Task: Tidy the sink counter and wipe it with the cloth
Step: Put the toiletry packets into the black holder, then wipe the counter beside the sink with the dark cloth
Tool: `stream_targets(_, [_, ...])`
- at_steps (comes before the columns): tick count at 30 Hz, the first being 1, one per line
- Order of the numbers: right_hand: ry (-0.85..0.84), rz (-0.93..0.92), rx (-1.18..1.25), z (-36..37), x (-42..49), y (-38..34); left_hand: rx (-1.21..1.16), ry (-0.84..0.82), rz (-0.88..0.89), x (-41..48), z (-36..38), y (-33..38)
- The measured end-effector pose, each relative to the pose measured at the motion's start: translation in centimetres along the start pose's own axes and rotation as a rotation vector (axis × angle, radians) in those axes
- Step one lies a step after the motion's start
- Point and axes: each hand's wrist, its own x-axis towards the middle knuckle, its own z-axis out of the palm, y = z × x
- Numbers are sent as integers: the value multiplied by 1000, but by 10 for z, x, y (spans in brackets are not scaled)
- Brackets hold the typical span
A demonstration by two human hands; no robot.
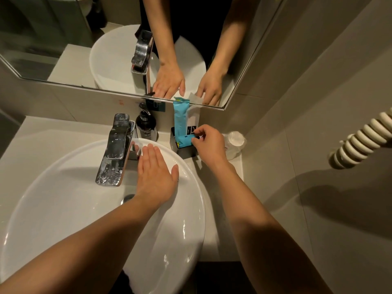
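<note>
The right hand [209,145], right of the frame's centre, has its thumb and forefinger pinched on a small blue packet [186,139], with the other fingers curled loosely. The packet lies across the top of a black holder [184,150] that stands on the counter just beside the basin's rim; whether it is going in or coming out cannot be told. A taller blue and white packet [183,120] stands upright in the same holder, leaning back toward the mirror's lower edge [191,103].

The left hand [157,172], near the centre, lies flat and open, fingers together, palm down over the back rim of the white basin [63,200], holding nothing. Its fingertips are close to the base of the chrome tap [115,151], which is spotted with water marks.

Further out, a dark pump bottle [146,126] stands behind the tap against the wall, and a wrapped white item [233,144], perhaps cups, sits at the counter's right end. The grey counter [214,198] is bare at the left and along the front right of the basin.

As I judge it, the tidying is in hand: the loose packets are being gathered at the holder. No cloth shows anywhere in view, so the wiping does not look begun, and both that and fetching the cloth appear to be left.
</note>
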Motion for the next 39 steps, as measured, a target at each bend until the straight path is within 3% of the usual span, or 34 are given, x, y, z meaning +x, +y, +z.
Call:
stream_targets(8, [-24,-9,37,4,-43,2,5,-55,1,-1,-7,2])
stream_targets(15, [-143,-162,-340,8,-96,7,-129,-115,86,-6,-31,-8])
stream_targets(19, [-188,-188,-485,9,-131,-2,-274,-130,231,-41,-41,-35])
stream_targets(24, [-213,-170,-523,18,-185,-20,-141,-66,333,-97,-60,-89])
stream_targets(28, [-245,-139,-519,36,-232,-35,-164,-74,372,-135,-72,-136])
stream_targets(39, [-488,61,-598,83,-324,-54,-75,-475,356,-200,-79,-204])
